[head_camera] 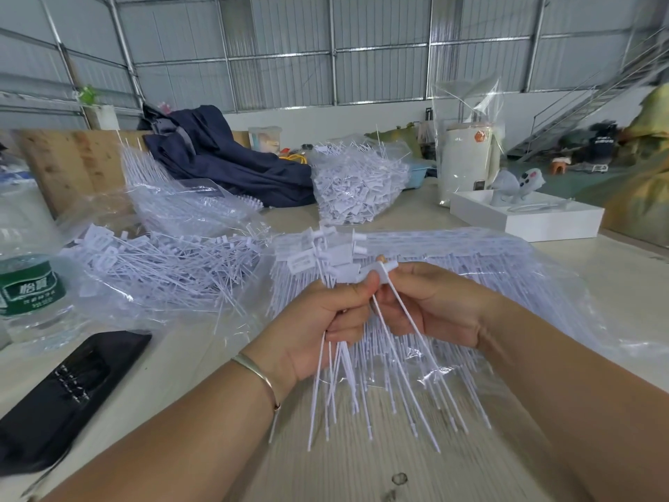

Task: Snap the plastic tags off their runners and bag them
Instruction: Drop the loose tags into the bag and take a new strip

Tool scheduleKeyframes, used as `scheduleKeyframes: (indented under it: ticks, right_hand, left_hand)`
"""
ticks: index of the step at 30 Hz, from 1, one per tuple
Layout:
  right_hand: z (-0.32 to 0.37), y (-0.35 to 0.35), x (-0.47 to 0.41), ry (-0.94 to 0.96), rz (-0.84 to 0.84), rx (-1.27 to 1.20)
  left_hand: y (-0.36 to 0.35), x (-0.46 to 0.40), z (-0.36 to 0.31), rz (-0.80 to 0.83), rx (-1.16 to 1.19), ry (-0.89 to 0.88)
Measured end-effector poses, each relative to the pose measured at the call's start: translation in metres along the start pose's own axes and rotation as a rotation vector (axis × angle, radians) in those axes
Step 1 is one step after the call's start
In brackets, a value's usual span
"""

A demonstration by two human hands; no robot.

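Left hand [318, 331]: one, clenched round a bundle of tags [347, 378], long axis twelve to six, stems fanning toward six. Right hand [430, 306]: one, at three o'clock of the bundle and touching it, pinching a single tag head [376, 271]. Filled bag [356, 190]: one, at twelve, well apart.

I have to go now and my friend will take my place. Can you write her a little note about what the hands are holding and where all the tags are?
Left hand: grips a bundle of white plastic tags by their thin stems.
Right hand: pinches the flat head of one white tag at the top of the bundle.
Done: a clear bag stuffed with loose white tags stands at the back of the pale table; a loose heap of tags lies on plastic to the left.
Left: sheets of tags in clear wrap under the hands, then bagging.
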State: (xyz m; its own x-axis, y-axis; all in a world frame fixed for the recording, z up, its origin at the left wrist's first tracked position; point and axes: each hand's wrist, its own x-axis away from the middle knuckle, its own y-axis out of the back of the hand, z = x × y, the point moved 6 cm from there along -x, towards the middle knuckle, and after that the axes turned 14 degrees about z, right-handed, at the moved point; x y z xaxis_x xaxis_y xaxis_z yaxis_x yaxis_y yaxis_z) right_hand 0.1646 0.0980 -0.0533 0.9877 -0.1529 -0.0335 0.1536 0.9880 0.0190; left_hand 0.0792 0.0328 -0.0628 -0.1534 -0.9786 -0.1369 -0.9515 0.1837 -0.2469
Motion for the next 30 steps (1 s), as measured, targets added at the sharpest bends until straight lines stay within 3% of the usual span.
scheduleKeyframes:
  ticks: [8,14,19,30]
  right_hand:
    - [0.0,0.004,-0.005,0.076,-0.118,-0.176]
    - [0.002,0.024,0.006,0.087,-0.342,-0.018]
    - [-0.005,0.022,0.005,0.019,-0.307,-0.16]
    - [-0.003,0.021,0.005,-0.054,-0.29,-0.117]
  left_hand:
    - [0.018,-0.002,-0.006,-0.153,-0.012,-0.035]
    - [0.032,0.002,-0.003,-0.344,-0.196,-0.028]
    - [0.031,0.002,0.0,-0.371,-0.217,0.038]
    - [0.03,0.001,-0.004,-0.353,-0.272,0.013]
